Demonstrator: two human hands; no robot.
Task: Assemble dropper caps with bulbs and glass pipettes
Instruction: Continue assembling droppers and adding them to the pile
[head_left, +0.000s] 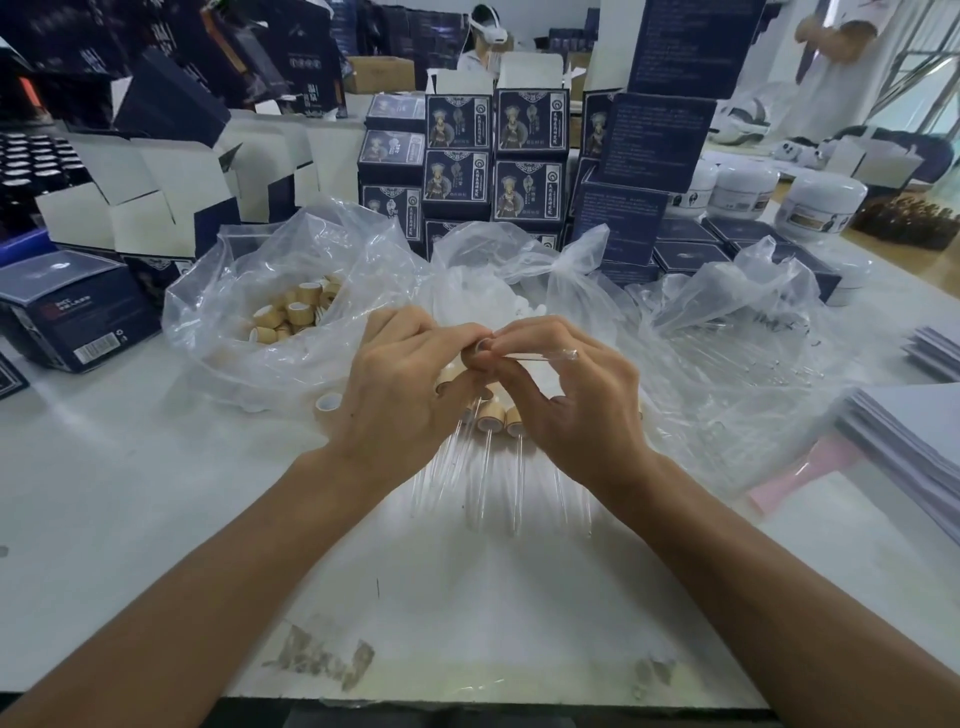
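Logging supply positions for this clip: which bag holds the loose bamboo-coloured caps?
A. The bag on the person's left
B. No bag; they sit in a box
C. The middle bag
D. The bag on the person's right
A: the bamboo-coloured caps lie piled inside the open clear plastic bag on the person's left.

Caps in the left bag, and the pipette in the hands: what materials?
Caps: tan, matte shells that look like bamboo or wood, possibly printed plastic; white liners look plastic. Pipette: clear and glossy with a rounded tip, likely glass.
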